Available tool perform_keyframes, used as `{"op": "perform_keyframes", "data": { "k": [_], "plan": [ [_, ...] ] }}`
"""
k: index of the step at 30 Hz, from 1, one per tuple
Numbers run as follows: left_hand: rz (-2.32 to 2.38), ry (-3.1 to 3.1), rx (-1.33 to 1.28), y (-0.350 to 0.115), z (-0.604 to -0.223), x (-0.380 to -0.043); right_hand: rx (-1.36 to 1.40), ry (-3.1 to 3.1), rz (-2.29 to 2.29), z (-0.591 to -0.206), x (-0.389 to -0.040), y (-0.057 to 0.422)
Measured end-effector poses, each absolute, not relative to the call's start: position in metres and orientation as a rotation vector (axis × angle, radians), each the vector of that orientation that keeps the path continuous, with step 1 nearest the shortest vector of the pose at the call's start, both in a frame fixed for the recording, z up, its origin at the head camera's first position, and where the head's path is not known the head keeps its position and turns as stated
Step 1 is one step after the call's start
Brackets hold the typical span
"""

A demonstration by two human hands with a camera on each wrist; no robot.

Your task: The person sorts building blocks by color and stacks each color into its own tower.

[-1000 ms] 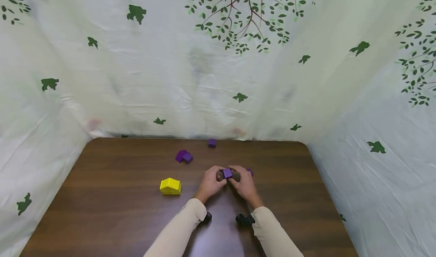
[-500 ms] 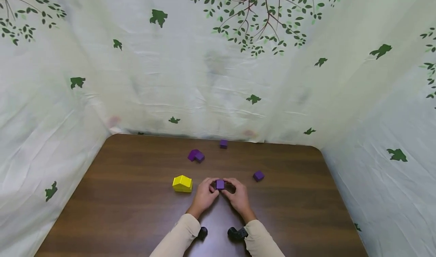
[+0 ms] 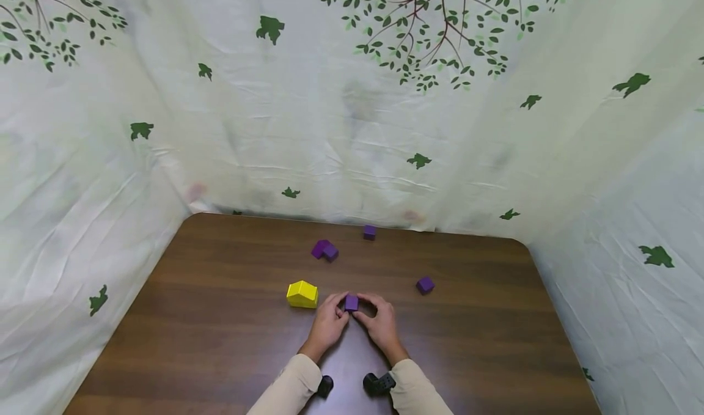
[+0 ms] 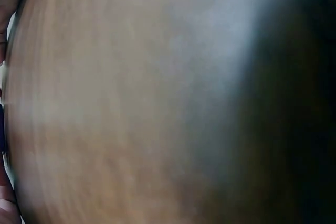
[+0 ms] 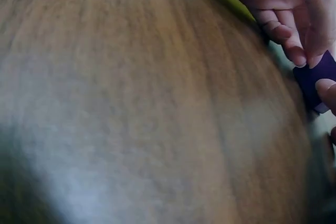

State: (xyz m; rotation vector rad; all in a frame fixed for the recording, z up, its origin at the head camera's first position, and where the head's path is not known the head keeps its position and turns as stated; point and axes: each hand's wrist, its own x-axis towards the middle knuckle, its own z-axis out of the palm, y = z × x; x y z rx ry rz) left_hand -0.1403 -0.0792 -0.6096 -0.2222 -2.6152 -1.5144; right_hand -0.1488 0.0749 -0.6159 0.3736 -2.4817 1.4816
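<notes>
The purple cube (image 3: 351, 303) is small, with flat faces and straight edges; in the head view its top face and the face toward the person are visible. In the right wrist view it looks very dark, with a paler violet strip at its lower end. It is in front of the person, between the left hand (image 3: 326, 328) and the right hand (image 3: 383, 328), over the near middle of the brown wood-grain worktop (image 3: 220, 335). Whether it touches the surface I cannot tell.

The fingers of both hands are set narrow on the cube, one hand at each side. On the right hand, thumb and forefinger bend into a rounded ring, with a gap inside it, and their tips meet the cube. The left hand pinches from the other side; in the right wrist view its fingertips lie at the cube's edge. The left wrist view is blurred and shows only slivers of this at its border.

Just beside the left hand stands a yellow block (image 3: 302, 294) with a roof-like top. Farther away, two purple blocks (image 3: 330, 252) touch each other. One more purple block (image 3: 370, 233) is near the far edge, and another purple block (image 3: 425, 285) lies apart on the right.
</notes>
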Motion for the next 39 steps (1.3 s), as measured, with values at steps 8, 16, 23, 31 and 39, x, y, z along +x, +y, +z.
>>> {"op": "perform_keyframes", "data": {
  "k": [8, 16, 23, 31, 39],
  "plan": [
    [-1.585, -2.586, -0.207, -0.0794, -0.6137, -0.138, 0.318, -2.535, 1.375, -0.6199, -0.1482, 0.0742],
    [-1.634, -2.562, -0.223, -0.0826, -0.6157, -0.1387, 0.324, -2.532, 1.343, -0.6191, -0.1483, 0.0723],
    [-1.667, -2.547, -0.237, -0.0851, -0.6161, -0.1391, 0.336, -2.526, 1.326, -0.6212, -0.1485, 0.0719],
    [-1.681, -2.566, -0.202, -0.0823, -0.6155, -0.139, 0.367, -2.528, 1.32, -0.6229, -0.1479, 0.0756],
    [-1.65, -2.591, -0.165, -0.0828, -0.6166, -0.1393, 0.42, -2.543, 1.33, -0.6213, -0.1476, 0.0785]
  ]
}}
